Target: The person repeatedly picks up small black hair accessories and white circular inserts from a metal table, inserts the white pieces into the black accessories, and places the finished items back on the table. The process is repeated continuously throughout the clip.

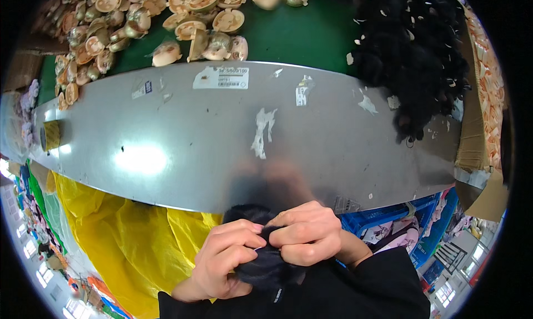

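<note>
A black furry plush piece (261, 269) is held close to my body, just in front of the metal table's near edge. My left hand (225, 258) grips it from the left, with fingers curled into the fur. From the right, my right hand (308, 233) pinches the same piece, its fingertips almost meeting those of the left hand. Part of the piece shows above the hands, and a small dark label hangs at its lower side. Whatever lies between the fingertips is hidden.
Across the metal table (194, 124), a heap of beige molded face pieces (189, 30) lies far left on a green surface. Black furry pieces (411, 58) pile up far right. A tape roll (50, 134) stands at left. Yellow plastic (122, 241) and a blue crate (427, 219) flank me.
</note>
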`<action>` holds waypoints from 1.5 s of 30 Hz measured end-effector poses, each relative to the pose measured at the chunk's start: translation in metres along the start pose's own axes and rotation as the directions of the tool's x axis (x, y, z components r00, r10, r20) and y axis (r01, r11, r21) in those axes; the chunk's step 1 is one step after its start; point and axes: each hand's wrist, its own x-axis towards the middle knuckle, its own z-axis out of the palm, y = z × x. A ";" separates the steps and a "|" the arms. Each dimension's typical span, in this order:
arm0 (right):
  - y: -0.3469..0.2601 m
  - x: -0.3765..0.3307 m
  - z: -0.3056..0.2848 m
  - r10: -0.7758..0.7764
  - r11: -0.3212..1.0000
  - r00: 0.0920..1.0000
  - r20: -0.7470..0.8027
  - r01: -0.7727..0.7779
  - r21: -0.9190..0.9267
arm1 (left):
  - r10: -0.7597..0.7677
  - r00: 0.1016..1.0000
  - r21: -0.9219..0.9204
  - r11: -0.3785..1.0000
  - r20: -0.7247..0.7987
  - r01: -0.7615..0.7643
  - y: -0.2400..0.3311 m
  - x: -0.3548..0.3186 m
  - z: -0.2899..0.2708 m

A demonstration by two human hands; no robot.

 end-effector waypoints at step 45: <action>-0.133 -0.085 0.009 0.523 0.851 0.738 -0.427 -0.480 0.213 | 0.125 0.986 -0.122 0.983 -0.113 -0.139 0.057 -0.038 0.114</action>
